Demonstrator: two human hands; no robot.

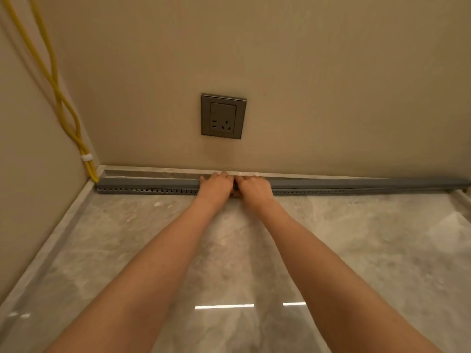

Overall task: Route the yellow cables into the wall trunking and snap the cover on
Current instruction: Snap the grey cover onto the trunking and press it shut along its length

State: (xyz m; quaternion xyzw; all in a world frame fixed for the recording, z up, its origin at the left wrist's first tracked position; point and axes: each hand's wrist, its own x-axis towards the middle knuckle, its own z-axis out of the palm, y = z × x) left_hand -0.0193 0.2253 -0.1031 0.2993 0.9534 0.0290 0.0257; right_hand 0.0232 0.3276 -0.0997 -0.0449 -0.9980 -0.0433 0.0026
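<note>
A long grey slotted trunking (142, 190) runs along the foot of the far wall, with a grey cover (147, 182) lying on top of it. Right of my hands the cover (356, 184) sits slightly raised, with a thin dark gap under it. My left hand (215, 186) and my right hand (252, 187) rest side by side on the cover near its middle, fingers curled over its top edge. Two yellow cables (57, 90) hang down the left corner, held by a white tie (86, 157), and enter the trunking's left end (94, 177).
A grey wall socket (223, 115) sits on the beige wall above my hands. A pale stone skirting (153, 171) runs behind the trunking and along the left wall. Glossy marble floor (229, 263) stretches toward me.
</note>
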